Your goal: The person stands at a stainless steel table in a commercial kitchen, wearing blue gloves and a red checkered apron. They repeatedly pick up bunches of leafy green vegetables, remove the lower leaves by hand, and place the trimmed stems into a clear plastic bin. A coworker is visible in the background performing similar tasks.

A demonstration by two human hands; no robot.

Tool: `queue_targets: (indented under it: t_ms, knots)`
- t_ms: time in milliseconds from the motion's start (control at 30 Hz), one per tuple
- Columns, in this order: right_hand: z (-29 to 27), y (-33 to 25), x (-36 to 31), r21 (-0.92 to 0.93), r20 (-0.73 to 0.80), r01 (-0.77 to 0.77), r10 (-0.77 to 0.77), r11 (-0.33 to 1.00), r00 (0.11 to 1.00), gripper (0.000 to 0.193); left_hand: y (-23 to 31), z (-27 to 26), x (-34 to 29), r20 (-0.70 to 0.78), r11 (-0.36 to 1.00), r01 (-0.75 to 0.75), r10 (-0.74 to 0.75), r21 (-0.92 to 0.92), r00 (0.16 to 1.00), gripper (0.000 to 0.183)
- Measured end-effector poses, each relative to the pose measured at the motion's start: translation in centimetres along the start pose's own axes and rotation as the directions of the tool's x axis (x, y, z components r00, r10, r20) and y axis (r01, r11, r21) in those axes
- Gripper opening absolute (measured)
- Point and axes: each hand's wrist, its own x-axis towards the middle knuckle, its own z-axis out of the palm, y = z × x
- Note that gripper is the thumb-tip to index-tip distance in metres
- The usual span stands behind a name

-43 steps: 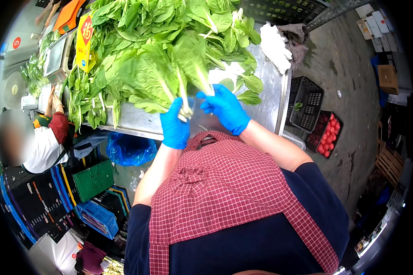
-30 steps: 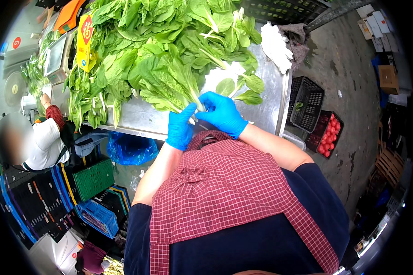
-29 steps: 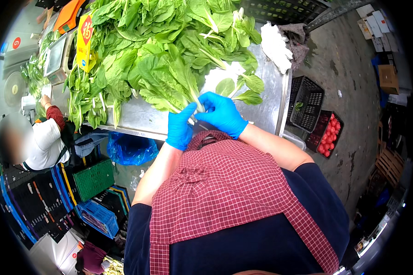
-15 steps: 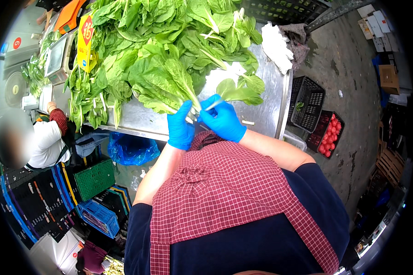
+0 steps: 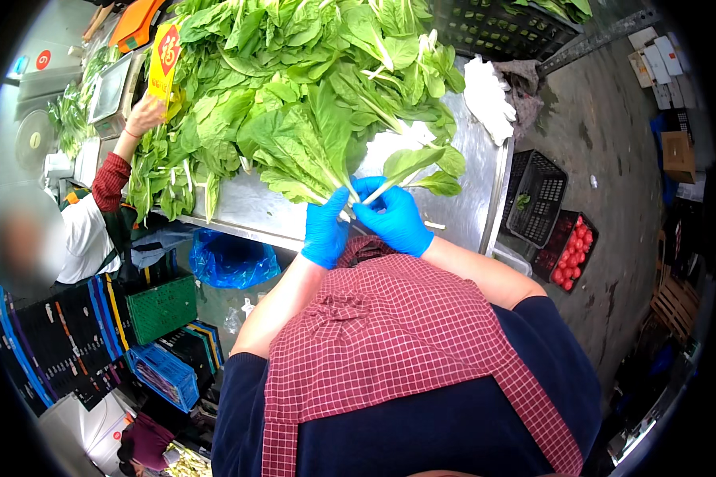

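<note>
Two gloved hands [image 5: 326,232] [image 5: 395,225], one green crate [image 5: 163,308]

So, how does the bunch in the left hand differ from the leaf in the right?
The bunch in the left hand is layered; the leaf in the right hand is single. The bunch spreads wide; the leaf is slimmer. Both are green, paler toward the base.

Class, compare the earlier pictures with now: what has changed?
The co-worker's hand has moved up and rightward to the yellow sign. The right hand has taken hold of a separate leafy stem. The left hand still grips the leafy green bunch.
</note>
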Motion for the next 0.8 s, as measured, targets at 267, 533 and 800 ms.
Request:
queue_targets:
  t_ms: [267,533,800]
  knots:
    - [0.4,0.1,-0.4,0.173,0.091,-0.053,0.038,0.983,0.995,0.04,0.3,1.2,-0.3,-0.106,0.98,-0.172,0.183,0.101,0.977,0.04]
    - [-1.9,3.4,0.6,0.637,0.141,-0.366,0.365,0.678,0.92,0.03,2.7,1.7,-0.4,-0.186,0.937,-0.348,0.348,0.035,0.919,0.042]
    - [-7.3,6.4,8.8,-0.502,-0.327,-0.168,-0.007,0.848,0.945,0.03,2.7,0.2,-0.5,-0.179,0.943,-0.325,0.333,0.072,0.926,0.038]
